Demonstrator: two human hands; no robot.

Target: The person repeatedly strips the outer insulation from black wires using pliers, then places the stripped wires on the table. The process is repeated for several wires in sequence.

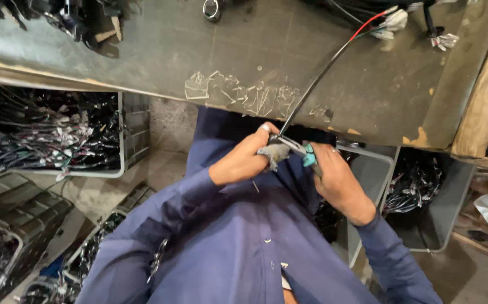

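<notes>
My left hand (241,160) grips the near end of a black cable (317,79) just below the table's edge; a grey wrap covers its fingertip. My right hand (337,180) is closed on a small tool with a teal handle (309,155) whose tip meets the cable at the left hand. The cable runs up and right across the dark worktable (142,50) to red and black wires with white connectors (387,22). Both arms wear blue sleeves.
Peeling clear tape (238,93) sticks to the table's front edge. Grey crates of black wire harnesses stand under the table at left (47,135) and right (418,180). More crates (7,236) lie lower left. A cardboard box (486,107) sits at right.
</notes>
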